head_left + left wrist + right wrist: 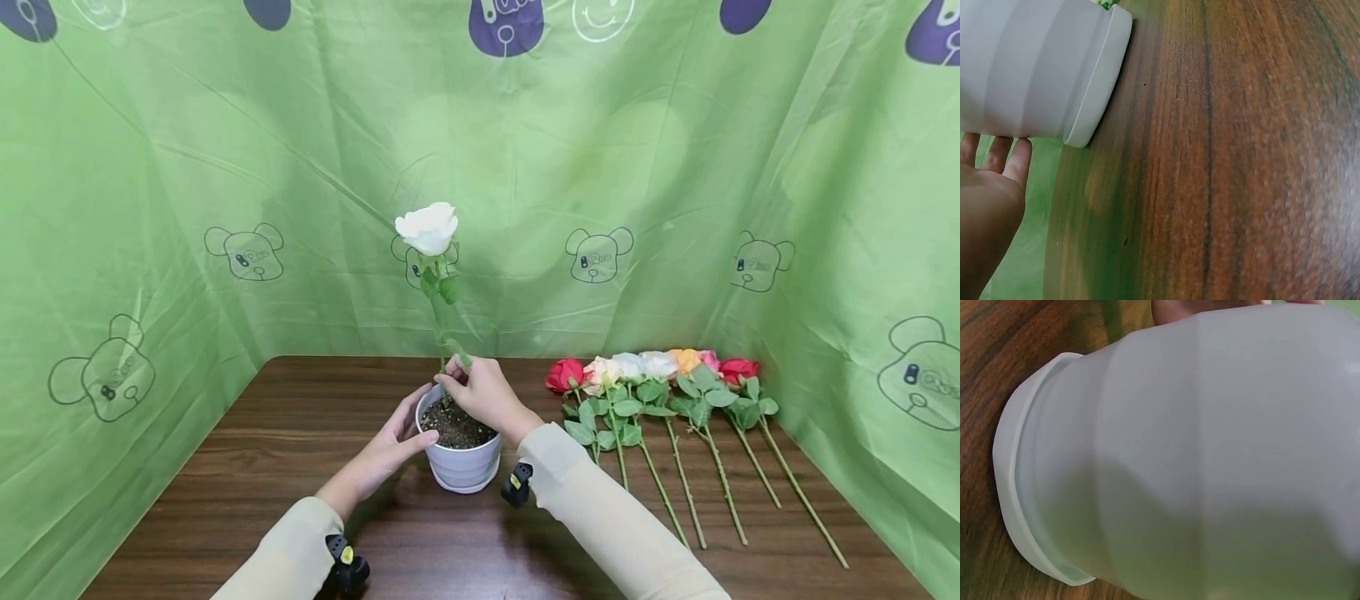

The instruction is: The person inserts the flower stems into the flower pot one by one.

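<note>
A white pot (463,468) on a saucer holds dark soil (457,427); its ridged wall also shows in the left wrist view (1029,69) and fills most of the right wrist view (1147,456). A white rose (429,228) stands upright in the soil, its stem (440,333) near the pot's back left. My right hand (483,396) pinches the lower stem just above the soil. Against the pot's left side rests my left hand (390,450), thumb at the rim; its fingertips touch the wall in the left wrist view.
Several cut roses lie side by side on the right of the brown table (300,433), among them a red rose (565,375) and an orange rose (686,360), stems pointing toward the front. A green curtain (510,167) with bear drawings surrounds the table's back and sides.
</note>
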Motion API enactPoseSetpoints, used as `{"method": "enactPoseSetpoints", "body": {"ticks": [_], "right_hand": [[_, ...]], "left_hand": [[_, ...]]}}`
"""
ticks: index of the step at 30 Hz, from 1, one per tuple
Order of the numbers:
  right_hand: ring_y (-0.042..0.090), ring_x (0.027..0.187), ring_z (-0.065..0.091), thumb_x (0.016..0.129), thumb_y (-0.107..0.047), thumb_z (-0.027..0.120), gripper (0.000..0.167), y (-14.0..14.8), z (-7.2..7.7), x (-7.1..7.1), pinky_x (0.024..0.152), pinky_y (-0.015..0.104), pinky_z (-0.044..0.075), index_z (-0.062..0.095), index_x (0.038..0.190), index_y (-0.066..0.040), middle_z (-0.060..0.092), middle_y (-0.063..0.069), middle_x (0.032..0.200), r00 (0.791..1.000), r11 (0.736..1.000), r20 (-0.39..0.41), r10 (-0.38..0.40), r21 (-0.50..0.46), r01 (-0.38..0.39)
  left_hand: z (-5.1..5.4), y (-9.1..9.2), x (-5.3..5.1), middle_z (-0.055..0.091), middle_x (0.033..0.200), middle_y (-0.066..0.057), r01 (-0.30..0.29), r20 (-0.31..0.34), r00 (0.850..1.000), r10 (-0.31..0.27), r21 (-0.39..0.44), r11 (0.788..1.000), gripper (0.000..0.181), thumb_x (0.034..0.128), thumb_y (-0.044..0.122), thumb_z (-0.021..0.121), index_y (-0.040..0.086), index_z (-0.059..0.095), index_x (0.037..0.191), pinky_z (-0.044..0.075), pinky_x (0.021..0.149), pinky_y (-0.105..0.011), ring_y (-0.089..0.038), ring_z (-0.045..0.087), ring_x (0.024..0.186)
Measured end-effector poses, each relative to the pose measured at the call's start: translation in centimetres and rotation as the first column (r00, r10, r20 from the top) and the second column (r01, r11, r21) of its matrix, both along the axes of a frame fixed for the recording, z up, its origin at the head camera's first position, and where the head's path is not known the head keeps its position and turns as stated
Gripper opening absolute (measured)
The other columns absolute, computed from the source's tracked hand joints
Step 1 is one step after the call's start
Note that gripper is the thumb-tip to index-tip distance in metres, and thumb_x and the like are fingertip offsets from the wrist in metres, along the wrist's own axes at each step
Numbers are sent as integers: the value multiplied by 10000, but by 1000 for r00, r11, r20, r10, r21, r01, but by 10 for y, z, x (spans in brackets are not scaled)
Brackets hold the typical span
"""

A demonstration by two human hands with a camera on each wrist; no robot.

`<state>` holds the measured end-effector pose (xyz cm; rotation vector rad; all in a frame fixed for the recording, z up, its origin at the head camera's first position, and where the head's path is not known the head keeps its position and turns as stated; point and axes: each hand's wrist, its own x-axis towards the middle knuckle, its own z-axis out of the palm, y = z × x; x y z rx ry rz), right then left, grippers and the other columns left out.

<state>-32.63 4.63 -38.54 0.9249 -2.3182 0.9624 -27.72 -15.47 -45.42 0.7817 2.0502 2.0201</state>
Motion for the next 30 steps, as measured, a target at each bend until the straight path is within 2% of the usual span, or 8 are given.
{"method": "enactPoseSetpoints", "body": {"ticks": [4, 11, 16, 20, 26, 30], "right_hand": [[92, 651, 621, 926, -157, 700, 120, 0, -1, 0, 619, 231, 512, 645, 833, -106, 684, -29, 735, 998, 999, -59, -14, 41, 17], [64, 619, 570, 924, -196, 740, 204, 0, 0, 2, 578, 216, 484, 609, 784, -128, 637, -55, 698, 998, 999, 46, -35, -5, 35], [57, 653, 588, 924, -214, 746, 184, 0, 0, 1, 609, 214, 501, 635, 808, -124, 653, -53, 726, 997, 999, 61, -40, -4, 40], [49, 670, 593, 926, -232, 745, 172, -1, 1, 1, 624, 211, 503, 649, 821, -137, 656, -68, 741, 993, 999, 107, -45, -12, 47], [42, 704, 606, 914, -273, 760, 172, -2, 3, 0, 653, 217, 511, 663, 842, -151, 664, -81, 768, 987, 999, 157, -47, -16, 50], [38, 732, 623, 906, -310, 765, 183, -1, 8, 0, 683, 220, 519, 682, 874, -150, 682, -83, 788, 982, 999, 181, -47, 15, 45]], "left_hand": [[0, 1, -1, 179, 1653, -79, -3, 3, 1000, 3, 3, 1000, 760, 996, 122, 613, 206, 167, 1606, 311, 1121, -258, -256, 171, 1500], [0, 0, 0, 169, 1655, -86, -6, 3, 1000, 6, -9, 1000, 757, 1001, 129, 607, 187, 158, 1608, 302, 1119, -244, -257, 153, 1504], [1, 0, 0, 167, 1655, -87, -5, 3, 1000, 5, -10, 1000, 762, 1004, 125, 600, 166, 142, 1611, 309, 1115, -235, -260, 155, 1503], [1, 0, 1, 164, 1656, -77, 2, 6, 1000, -2, -2, 1000, 777, 1003, 125, 605, 146, 125, 1613, 312, 1108, -220, -250, 154, 1503], [1, 0, 2, 164, 1655, -69, 11, 3, 1000, -11, 8, 1000, 765, 1000, 124, 610, 186, 153, 1610, 327, 1096, -207, -238, 156, 1500], [2, 0, 2, 169, 1654, -69, 7, 7, 1000, -7, 3, 1000, 764, 997, 130, 615, 217, 163, 1607, 325, 1113, -245, -235, 167, 1497]]}}
